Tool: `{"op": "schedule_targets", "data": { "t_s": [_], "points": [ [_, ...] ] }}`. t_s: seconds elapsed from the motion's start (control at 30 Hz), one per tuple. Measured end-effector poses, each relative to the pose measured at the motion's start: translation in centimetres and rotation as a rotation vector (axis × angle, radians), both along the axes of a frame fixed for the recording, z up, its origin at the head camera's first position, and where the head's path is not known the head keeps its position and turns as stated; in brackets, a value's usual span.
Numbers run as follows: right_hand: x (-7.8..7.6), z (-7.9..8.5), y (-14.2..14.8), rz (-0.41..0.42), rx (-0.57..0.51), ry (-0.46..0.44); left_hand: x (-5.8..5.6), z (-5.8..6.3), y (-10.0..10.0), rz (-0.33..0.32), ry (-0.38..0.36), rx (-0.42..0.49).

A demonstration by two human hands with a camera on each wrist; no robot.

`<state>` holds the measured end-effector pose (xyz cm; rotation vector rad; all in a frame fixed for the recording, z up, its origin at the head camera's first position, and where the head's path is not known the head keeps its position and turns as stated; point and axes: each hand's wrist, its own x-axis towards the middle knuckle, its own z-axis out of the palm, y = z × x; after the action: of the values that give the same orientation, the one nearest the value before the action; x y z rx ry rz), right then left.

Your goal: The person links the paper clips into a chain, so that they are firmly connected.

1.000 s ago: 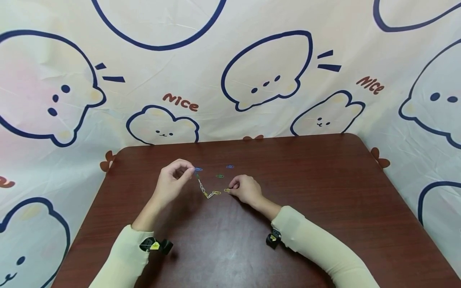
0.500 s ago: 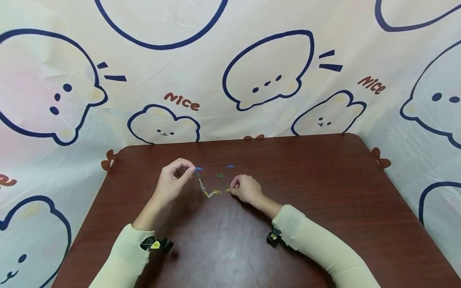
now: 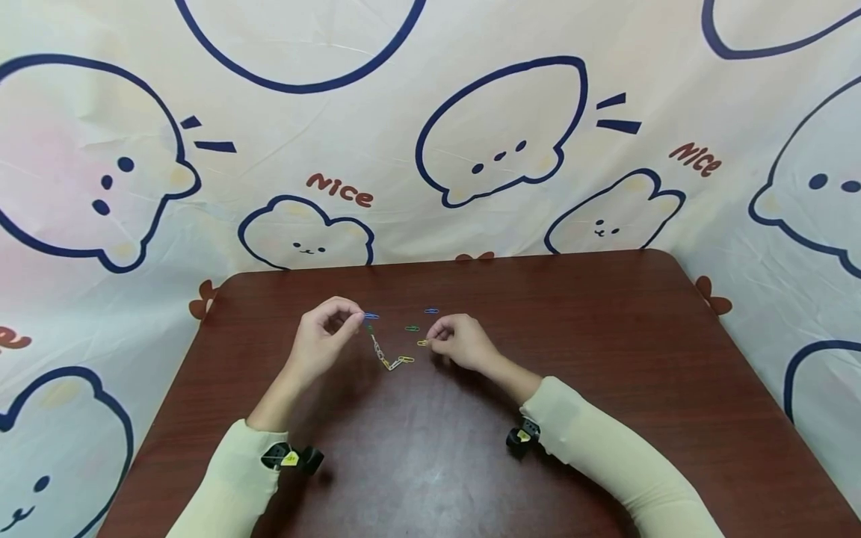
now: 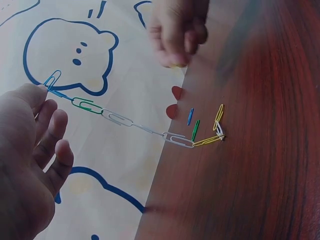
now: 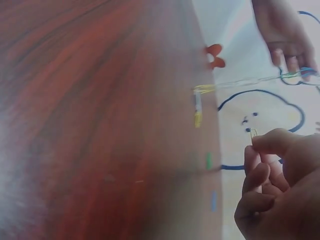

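Note:
My left hand (image 3: 326, 332) pinches a blue paper clip (image 4: 54, 80) at the top end of a paper clip chain (image 4: 117, 117). From the blue end the chain runs through green, white and yellow links; its lower part lies on the table and ends in a yellow link (image 3: 406, 359). Thumb and forefinger of my right hand (image 3: 464, 344) pinch a single yellow paper clip (image 5: 253, 134), held apart from the chain and to its right.
A loose green paper clip (image 3: 412, 329) and a loose blue paper clip (image 3: 431, 311) lie on the brown table (image 3: 572, 321) beyond the chain. A patterned cloth (image 3: 397, 224) hangs behind the table's far edge.
My right hand has lifted its yellow paper clip up and slightly away from the tabletop spot beside the chain's end. The left hand has stayed still.

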<state>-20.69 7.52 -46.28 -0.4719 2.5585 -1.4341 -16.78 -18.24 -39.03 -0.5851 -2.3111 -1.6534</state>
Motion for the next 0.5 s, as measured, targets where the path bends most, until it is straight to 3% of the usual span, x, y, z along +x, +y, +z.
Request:
{"op": "schedule_targets", "data": {
  "t_s": [0.5],
  "points": [
    [0.5, 4.8, -0.8, 0.056, -0.188, 0.025, -0.1, -0.1, 0.1, -0.001, -0.008, -0.004]
  ]
}}
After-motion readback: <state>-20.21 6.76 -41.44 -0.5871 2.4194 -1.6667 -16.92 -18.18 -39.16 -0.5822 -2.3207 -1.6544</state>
